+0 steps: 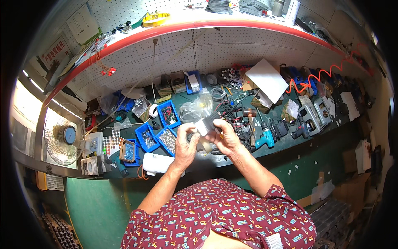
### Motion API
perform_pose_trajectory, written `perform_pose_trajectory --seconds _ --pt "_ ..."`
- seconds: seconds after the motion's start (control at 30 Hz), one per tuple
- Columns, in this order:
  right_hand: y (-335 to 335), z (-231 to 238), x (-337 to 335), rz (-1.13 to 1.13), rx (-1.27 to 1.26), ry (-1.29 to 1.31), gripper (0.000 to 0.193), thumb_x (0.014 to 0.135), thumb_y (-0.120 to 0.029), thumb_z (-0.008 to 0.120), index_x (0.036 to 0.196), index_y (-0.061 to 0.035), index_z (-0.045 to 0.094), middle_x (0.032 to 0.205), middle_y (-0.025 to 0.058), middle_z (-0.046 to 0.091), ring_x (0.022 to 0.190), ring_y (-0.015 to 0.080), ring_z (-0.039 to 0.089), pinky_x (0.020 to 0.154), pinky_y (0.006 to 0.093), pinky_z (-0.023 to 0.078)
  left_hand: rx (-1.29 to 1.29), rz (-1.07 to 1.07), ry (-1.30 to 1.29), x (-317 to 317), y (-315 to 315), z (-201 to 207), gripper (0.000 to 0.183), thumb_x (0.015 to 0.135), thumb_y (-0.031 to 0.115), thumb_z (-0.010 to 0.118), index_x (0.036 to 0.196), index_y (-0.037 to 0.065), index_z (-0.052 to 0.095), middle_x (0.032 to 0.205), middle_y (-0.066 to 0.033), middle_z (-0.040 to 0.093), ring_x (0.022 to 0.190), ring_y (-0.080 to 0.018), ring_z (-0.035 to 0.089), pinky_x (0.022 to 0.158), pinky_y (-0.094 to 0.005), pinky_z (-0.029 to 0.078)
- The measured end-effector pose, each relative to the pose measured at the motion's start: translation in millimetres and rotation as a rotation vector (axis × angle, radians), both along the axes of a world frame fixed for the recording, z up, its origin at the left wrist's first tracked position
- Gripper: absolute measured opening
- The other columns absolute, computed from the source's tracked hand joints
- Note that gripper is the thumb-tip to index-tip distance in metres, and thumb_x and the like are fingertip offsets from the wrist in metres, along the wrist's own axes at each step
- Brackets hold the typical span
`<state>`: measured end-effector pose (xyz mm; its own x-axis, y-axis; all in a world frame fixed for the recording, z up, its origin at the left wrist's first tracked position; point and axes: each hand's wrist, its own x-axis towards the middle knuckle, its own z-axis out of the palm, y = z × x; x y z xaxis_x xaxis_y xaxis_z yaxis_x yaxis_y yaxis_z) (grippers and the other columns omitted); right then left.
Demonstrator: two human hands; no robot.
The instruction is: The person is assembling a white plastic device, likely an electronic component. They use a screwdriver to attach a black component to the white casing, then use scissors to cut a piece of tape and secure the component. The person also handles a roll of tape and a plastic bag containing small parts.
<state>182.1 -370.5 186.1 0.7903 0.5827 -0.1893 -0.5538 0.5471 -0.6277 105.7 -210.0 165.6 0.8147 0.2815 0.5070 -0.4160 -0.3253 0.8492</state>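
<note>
We see that our right hand pinches a small black-and-white part with the thumb on its dark ribbed face, while our left hand has its fingers curled at the white end, but we cannot tell whether these fingers press firmly on it. This part is held above the front of the dark green workbench, before a clear plastic bag. Near our left forearm lies a white housing, and to the right we have a teal drill.
</note>
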Motion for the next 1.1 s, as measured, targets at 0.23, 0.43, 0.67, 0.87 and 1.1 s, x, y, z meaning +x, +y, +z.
perform_pose_trajectory --seconds 0.23,0.43,0.67,0.87,1.1 --pt "5.0 -2.1 6.0 -0.019 0.024 0.081 0.033 0.095 -0.025 0.067 0.117 -0.0006 0.064 0.108 0.0131 0.071 0.090 0.0235 0.073 0.076 0.0356 0.064 -0.445 -0.142 0.288 -12.3 -10.5 -33.6 0.074 0.092 0.019 0.073 0.151 0.004 0.031 0.115 -0.0099 0.061 0.104 -0.0155 0.060 0.091 -0.0323 0.050" --pt "6.9 -8.7 8.0 -0.011 0.021 0.064 0.033 0.095 -0.026 0.067 0.118 -0.0021 0.063 0.109 0.0114 0.071 0.094 0.0235 0.072 0.076 0.0341 0.064 -0.552 -0.263 0.255 -2.2 -9.8 -40.3 0.051 0.102 0.023 0.063 0.143 0.005 0.041 0.118 -0.0104 0.064 0.104 -0.0131 0.063 0.089 -0.0304 0.052" --pt "8.1 5.6 -1.9 0.005 -0.031 -0.109 0.040 0.093 -0.018 0.070 0.124 0.0008 0.054 0.111 0.0120 0.068 0.094 0.0211 0.072 0.074 0.0320 0.063 -0.493 -0.106 0.357 -14.3 -7.6 -30.2 0.023 0.105 0.029 0.058 0.115 0.008 0.056 0.085 -0.0001 0.064 0.069 -0.0049 0.058 0.055 -0.0193 0.047" --pt "-5.8 6.9 7.5 -0.178 -0.610 -0.825 0.054 0.075 -0.011 0.084 0.119 0.0029 0.056 0.108 0.0121 0.067 0.094 0.0183 0.068 0.084 0.0342 0.058 -0.417 -0.042 0.552 -30.3 18.0 -5.1 0.021 0.105 0.031 0.056 0.111 0.010 0.058 0.074 -0.0001 0.062 0.058 -0.0041 0.052 0.050 -0.0191 0.043" --pt "-7.4 10.2 17.9 -0.191 -0.885 -1.599 0.065 0.064 -0.011 0.086 0.122 0.0003 0.059 0.112 0.0183 0.061 0.099 0.0333 0.068 0.084 0.0365 0.058 -0.515 -0.279 0.763 -21.7 20.2 50.3 0.025 0.103 0.031 0.058 0.109 0.007 0.058 0.074 -0.0031 0.063 0.056 -0.0064 0.054 0.048 -0.0209 0.043"
